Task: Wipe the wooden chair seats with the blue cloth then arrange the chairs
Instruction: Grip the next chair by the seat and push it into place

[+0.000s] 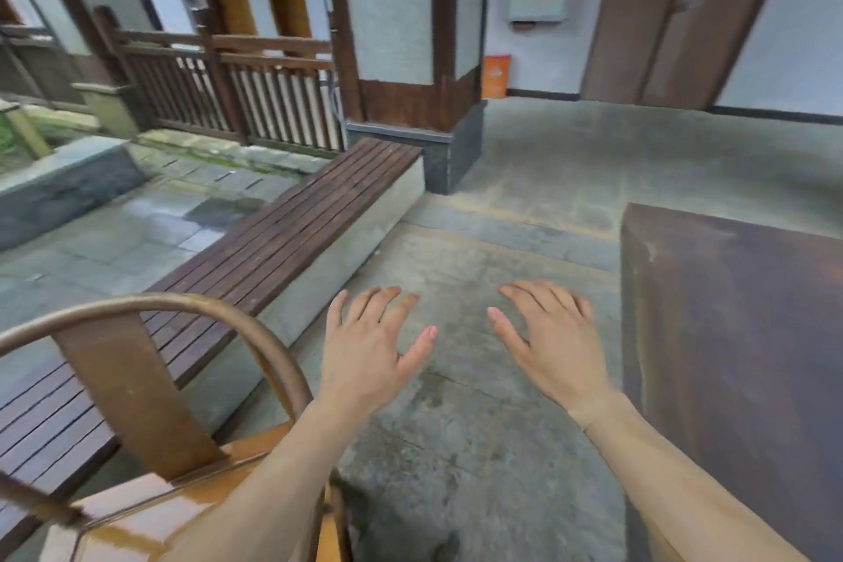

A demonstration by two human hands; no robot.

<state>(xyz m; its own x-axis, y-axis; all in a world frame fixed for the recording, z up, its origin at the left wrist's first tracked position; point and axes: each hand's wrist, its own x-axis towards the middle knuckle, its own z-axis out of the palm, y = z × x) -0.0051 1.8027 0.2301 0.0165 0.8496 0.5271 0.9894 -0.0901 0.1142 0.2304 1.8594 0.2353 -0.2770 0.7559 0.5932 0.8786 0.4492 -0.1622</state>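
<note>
— Looking at both hands, what do you make of them?

— Empty, the pair of them; the left hand (372,347) and the right hand (549,345) hover palm down in the lower middle of the frame, fingers spread, well apart from each other, with only the stone floor (456,447) under them; neither grips anything.

— And the blue cloth?

— Nowhere in view; I cannot tell where it lies; so no wiping is in hand at this moment.

— The chair, then?

— One wooden chair (137,424) sits in the lower left of the frame; its curved back rail arcs over a broad centre splat, and its orange-brown seat (150,511) gleams, which may be damp or only varnish; the left forearm passes over the seat's right edge, though whether it touches I cannot say.

— What else stands near?

— A slatted bench (273,242) runs from the lower left up toward the middle, just behind the chair; a dark wooden counter (739,333) fills the right side.

— Your guess at the step?

— With hands free and open, I judge this is the arranging part; the chair probably belongs nearer the counter, and the open floor between gives room to shift it.
</note>
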